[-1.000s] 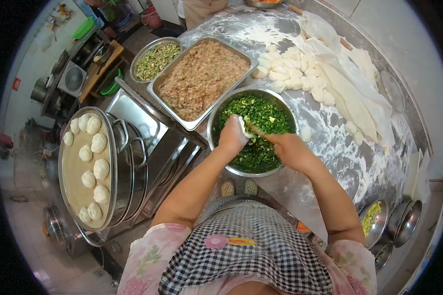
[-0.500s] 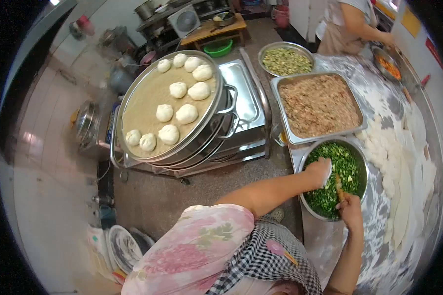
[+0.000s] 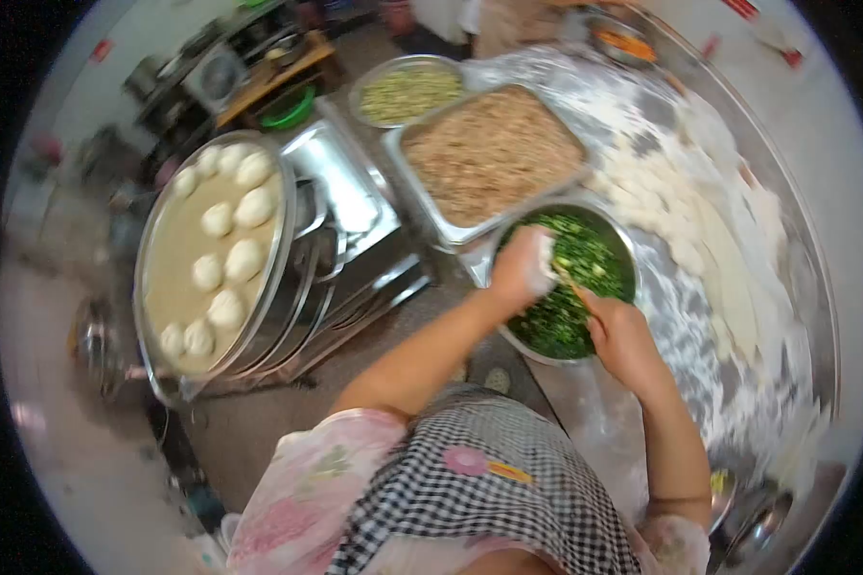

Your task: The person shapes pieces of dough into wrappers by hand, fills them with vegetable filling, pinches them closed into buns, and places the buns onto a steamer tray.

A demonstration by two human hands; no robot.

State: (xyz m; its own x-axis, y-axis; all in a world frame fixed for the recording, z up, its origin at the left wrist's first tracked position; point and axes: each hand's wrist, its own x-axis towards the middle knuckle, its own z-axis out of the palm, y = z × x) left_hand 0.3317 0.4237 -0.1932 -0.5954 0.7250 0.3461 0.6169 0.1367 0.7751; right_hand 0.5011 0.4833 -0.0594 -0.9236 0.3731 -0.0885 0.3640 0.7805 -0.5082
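My left hand [image 3: 522, 266] is cupped over the near-left side of a round metal bowl [image 3: 629, 251], holding a piece of white dough [image 3: 547, 259] that shows along its fingers. Chopped greens [image 3: 590, 254] with small pale bits fill the bowl. Gripped in my right hand [image 3: 625, 337] is a thin wooden filling stick [image 3: 571, 286], its tip reaching up to the dough. My fingers hide much of the dough, and motion blurs its edges.
Behind the bowl stands a rectangular tray [image 3: 430, 203] of minced filling, then a bowl of pale-green filling [image 3: 410, 94]. Dough [image 3: 729, 268] lies on the floured table to the right. Several buns [image 3: 244, 259] sit on a large steamer [image 3: 283, 240] at left.
The view has swung right, so the steamer and bowls sit further left. My right hand has brought the stick out of the greens up to the dough in my left hand.
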